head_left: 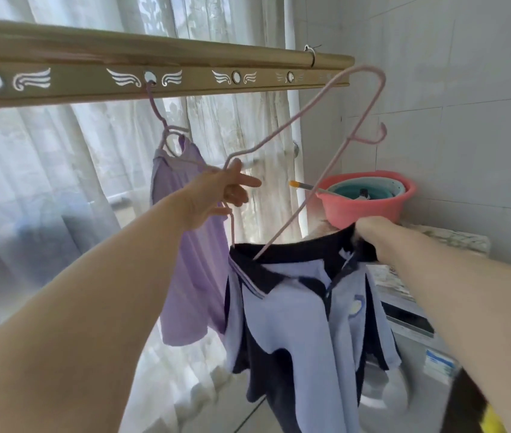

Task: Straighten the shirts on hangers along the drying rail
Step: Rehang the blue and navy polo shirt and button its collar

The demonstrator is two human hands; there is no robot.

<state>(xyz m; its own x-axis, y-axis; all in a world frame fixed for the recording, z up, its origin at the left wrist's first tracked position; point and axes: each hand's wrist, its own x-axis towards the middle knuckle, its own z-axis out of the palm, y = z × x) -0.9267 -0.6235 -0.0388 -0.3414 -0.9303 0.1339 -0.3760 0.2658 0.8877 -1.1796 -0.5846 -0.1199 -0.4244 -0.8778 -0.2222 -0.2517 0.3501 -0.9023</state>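
The left hand [216, 192] is pinching the pink hanger [304, 114] below the drying rail [154, 85], right of the purple shirt [191, 245]; the right hand [376, 235] is gripping the blue shirt [295, 323] by its dark collar.

1. The drying rail [185, 62] is a dull gold-tan, cut with round holes flanked by white wing motifs.
2. The hanger [282, 129] in the air is pale pink wire, and the hanger [166, 132] hooked in a rail hole is the same pale pink.
3. The shirt [191, 270] on the rail is plain lilac purple.
4. The polo shirt [298, 320] is light periwinkle blue with a dark navy collar edged by thin pale stripes, navy panels down the sides, and a small pale badge on the chest.
5. The basin [369, 210] is coral pink, with a teal basin [366, 189] nested inside.
6. The curtains [45, 170] are sheer white with a faint woven pattern.
7. The wall tiles [466, 89] are pale grey-white.
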